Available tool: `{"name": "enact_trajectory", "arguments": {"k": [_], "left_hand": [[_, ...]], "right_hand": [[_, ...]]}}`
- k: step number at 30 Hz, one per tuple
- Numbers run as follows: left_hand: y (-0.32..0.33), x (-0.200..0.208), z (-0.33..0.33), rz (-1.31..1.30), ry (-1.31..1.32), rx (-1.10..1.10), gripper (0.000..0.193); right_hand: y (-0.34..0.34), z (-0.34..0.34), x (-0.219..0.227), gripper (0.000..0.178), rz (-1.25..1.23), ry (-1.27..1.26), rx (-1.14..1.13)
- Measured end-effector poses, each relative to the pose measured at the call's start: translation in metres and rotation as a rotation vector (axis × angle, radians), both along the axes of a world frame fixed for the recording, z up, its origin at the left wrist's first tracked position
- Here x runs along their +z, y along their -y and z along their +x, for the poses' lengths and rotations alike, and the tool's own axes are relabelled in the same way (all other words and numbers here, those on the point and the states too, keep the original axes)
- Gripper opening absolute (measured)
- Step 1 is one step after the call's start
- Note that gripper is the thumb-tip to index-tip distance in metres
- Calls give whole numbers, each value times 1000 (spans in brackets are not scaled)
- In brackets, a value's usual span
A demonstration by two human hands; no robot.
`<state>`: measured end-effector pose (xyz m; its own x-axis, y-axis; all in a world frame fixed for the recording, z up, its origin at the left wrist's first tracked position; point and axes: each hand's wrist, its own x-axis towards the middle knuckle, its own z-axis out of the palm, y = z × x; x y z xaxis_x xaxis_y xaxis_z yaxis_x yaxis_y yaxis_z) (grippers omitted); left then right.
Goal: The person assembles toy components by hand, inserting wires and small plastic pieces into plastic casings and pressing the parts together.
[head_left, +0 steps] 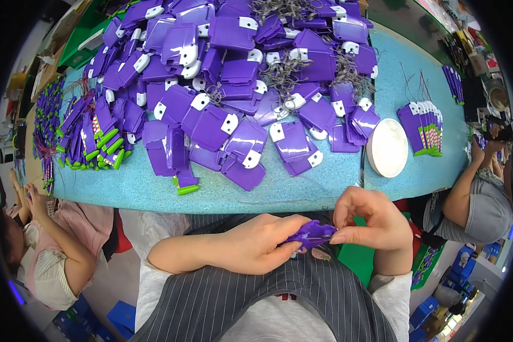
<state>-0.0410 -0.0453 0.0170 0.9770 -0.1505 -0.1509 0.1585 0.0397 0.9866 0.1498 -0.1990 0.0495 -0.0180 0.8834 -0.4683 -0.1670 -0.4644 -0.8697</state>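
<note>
My left hand (256,242) grips a purple plastic casing (316,232) in front of my apron, just off the table's near edge. My right hand (376,222) is at the casing's right end, thumb and forefinger pinched together. Whatever lies in that pinch is too small to make out. Beyond my hands, a large heap of purple casings with white corner pieces (202,125) covers much of the table. Tangled grey wires (282,71) lie on top of the heap.
The blue table (251,199) carries a white bowl (387,151) and a neat row of purple pieces with green ends (424,128) at right. A similar pile (100,137) lies left. Co-workers sit left (68,251) and right (467,199). Below is a green bin (356,259).
</note>
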Motion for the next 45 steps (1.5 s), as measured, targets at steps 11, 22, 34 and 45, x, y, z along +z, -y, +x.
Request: {"name": "enact_trajectory", "arguments": {"k": [11,22,34,45], "left_hand": [[12,-16,-13,-666,-16,481,39],[25,-32,-29,-492,114,654,33],[15,-27,-59,-821,-113,583,38],[22,-26,-46,-762,-274,465,50]], "right_hand": [[-13,-61,-49,23,510,27,-464],[-31,-82,-63,18,410,136,-520],[-51,-33,-51,48,165,1339,-286],[8,-46,-31,24,256,394,-737]]}}
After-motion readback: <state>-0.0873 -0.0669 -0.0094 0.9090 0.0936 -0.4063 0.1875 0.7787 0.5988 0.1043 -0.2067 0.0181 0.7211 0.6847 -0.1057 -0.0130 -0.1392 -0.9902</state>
